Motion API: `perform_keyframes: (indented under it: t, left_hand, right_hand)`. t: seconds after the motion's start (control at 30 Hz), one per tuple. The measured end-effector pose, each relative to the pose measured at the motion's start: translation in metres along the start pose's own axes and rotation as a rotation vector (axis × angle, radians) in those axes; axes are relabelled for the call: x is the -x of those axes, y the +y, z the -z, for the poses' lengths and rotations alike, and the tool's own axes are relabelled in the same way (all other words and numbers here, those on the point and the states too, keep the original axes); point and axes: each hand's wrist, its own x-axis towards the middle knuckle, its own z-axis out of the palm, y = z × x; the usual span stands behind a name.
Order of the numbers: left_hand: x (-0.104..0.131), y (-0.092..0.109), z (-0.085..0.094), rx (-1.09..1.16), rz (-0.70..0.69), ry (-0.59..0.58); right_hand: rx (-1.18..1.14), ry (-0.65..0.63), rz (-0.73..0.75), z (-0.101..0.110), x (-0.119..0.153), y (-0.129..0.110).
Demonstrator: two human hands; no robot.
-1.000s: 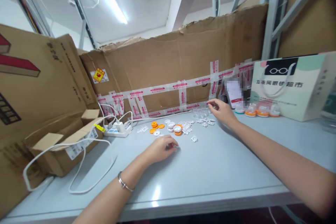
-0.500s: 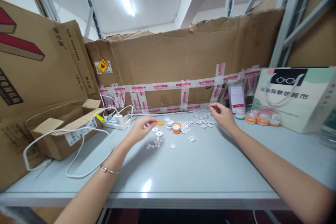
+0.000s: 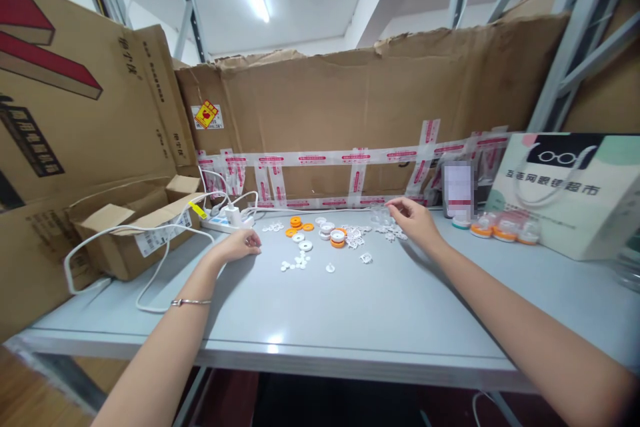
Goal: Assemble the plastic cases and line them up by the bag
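Observation:
My left hand [image 3: 243, 245] hovers low over the table, left of the small parts. Its fingers are loosely bent and apart, and nothing shows in them. My right hand [image 3: 413, 215] reaches to the back, thumb and forefinger pinched at the edge of a clear plastic cover [image 3: 381, 215] among similar clear pieces. Between the hands lie orange rings [image 3: 297, 221], white rings [image 3: 305, 246], a stacked white-and-orange wheel [image 3: 338, 237] and a heap of white frame-like parts [image 3: 355, 235]. Small white caps [image 3: 300, 262] are scattered nearer me. One white peg-like piece [image 3: 331, 268] and one white frame part [image 3: 366, 258] lie alone.
On the right stand several clear-topped orange-based pieces [image 3: 503, 230], a phone [image 3: 457, 190] and a paper bag [image 3: 555, 203]. At left are an open carton [image 3: 130, 227], a power strip [image 3: 225, 221] and loose white cable [image 3: 140, 293]. Tall cardboard [image 3: 320, 100] closes off the back.
My left hand has drawn back leftward from the orange rings, uncovering them. My right hand has shifted slightly left, in over the clear pieces. The view has turned a little left.

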Motion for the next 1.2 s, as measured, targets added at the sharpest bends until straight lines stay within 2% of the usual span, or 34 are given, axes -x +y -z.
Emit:
perform_keyframes:
  t: [0.23,0.33,0.4,0.47,0.57,0.67,0.73,0.83,1.03,1.2]
  left_hand:
    - [0.000,0.002,-0.003,-0.043,-0.024,-0.014]
    - [0.000,0.003,0.000,-0.071,-0.072,-0.001]
    - [0.003,0.010,0.001,-0.087,-0.127,0.025]
    - [0.007,0.027,-0.003,-0.094,-0.207,0.070]
    - [0.016,0.068,-0.020,-0.062,-0.395,0.120]
    - [0.023,0.104,-0.043,-0.048,-0.586,0.075]
    - [0.026,0.116,-0.055,-0.054,-0.664,0.042]
    - [0.028,0.116,-0.061,-0.060,-0.701,0.040]
    - [0.028,0.105,-0.052,-0.070,-0.671,0.081]
    - [0.034,0.108,-0.052,-0.021,-0.711,0.035]
  right_hand:
    - [-0.022,-0.076,0.050,-0.012,0.003,-0.001]
    - [-0.023,-0.115,0.075,-0.016,0.005,-0.006]
    - [-0.025,-0.136,0.088,-0.017,0.007,-0.010]
    - [-0.031,-0.169,0.101,-0.019,0.009,-0.014]
    - [-0.032,-0.268,0.149,-0.024,0.014,-0.023]
    - [-0.013,-0.410,0.237,-0.032,0.020,-0.033]
    - [0.013,-0.461,0.285,-0.038,0.024,-0.036]
    - [0.061,-0.464,0.325,-0.048,0.029,-0.031]
    - [0.093,-0.490,0.384,-0.068,0.034,-0.019]
    - [0.078,-0.475,0.379,-0.072,0.030,-0.023]
